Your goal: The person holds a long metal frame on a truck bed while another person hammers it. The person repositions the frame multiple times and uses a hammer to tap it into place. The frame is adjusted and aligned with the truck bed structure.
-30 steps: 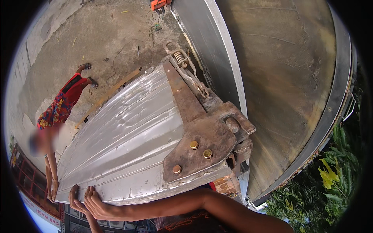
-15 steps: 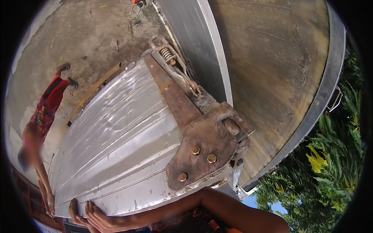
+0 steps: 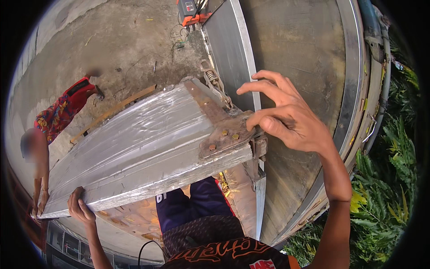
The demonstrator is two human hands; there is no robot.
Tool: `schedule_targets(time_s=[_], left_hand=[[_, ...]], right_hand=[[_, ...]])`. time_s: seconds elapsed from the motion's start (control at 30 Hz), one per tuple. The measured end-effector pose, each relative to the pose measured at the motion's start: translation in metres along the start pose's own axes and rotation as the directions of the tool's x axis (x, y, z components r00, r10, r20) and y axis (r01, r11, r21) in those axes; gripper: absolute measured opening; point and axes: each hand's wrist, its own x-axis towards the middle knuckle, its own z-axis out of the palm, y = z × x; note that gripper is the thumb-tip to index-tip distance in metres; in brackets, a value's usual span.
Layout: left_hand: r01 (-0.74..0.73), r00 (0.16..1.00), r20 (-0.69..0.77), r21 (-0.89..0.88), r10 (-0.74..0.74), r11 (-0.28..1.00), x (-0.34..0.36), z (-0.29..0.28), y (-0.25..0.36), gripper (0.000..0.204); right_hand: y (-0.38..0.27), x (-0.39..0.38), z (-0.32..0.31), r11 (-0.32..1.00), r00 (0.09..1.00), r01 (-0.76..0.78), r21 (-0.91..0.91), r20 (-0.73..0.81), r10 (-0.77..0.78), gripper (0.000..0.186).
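A large silver sheet-metal panel point(image 3: 148, 130) with ridges and dents stretches across the middle. My left hand point(image 3: 82, 207) is closed over its near edge at the left, fingers curled onto the top face. A rusty hinge bracket point(image 3: 210, 147) with brass-coloured bolts point(image 3: 224, 133) sits at the panel's right end, a coil spring latch point(image 3: 212, 77) beyond it. Above the bracket's right side hovers my right hand point(image 3: 289, 114), fingers spread and bent, holding nothing. Its lowest fingertips overlap the bracket in view; I cannot tell if they touch it.
Another person point(image 3: 62, 110) in red patterned clothes grips the panel's far-left end. A brown-stained curved panel point(image 3: 295, 58) with a metal rim stands at right, leafy branches point(image 3: 380, 215) beyond. An orange-and-grey machine point(image 3: 191, 12) with cables sits on the concrete floor point(image 3: 116, 45). A wooden strip point(image 3: 114, 112) lies beside the panel.
My right hand has left the panel's near edge beside my left hand and is now raised over the hinge bracket, fingers spread. My left hand stays on the edge. The view has shifted back.
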Motion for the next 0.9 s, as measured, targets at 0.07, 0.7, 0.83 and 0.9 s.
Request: schedule_targets(time_s=[0.07, 0.7, 0.83, 0.9], left_hand=[[-0.003, 1.000, 0.006, -0.005, 0.003, 1.000, -0.001, 0.001, 0.000, 0.054], [0.065, 0.987, -0.153, 0.068, -0.054, 0.996, 0.000, 0.006, 0.021, 0.030], [0.060, 0.977, -0.206, 0.051, -0.048, 0.997, -0.002, 0.009, 0.019, 0.030], [0.057, 0.974, -0.220, 0.042, -0.047, 0.997, -0.002, 0.009, 0.020, 0.030]], right_hand=[[0.016, 0.046, -0.011, 0.999, 0.968, -0.011, -0.042, 0.248, 0.021, 0.076], [-0.089, 0.020, 0.016, 0.907, 0.879, 0.374, -0.191, -0.238, -0.413, 0.048], [-0.123, 0.010, 0.127, 0.940, 0.882, 0.341, 0.016, -0.353, -0.314, 0.035], [-0.144, 0.026, 0.179, 0.945, 0.844, 0.326, 0.028, -0.458, -0.278, 0.031]])
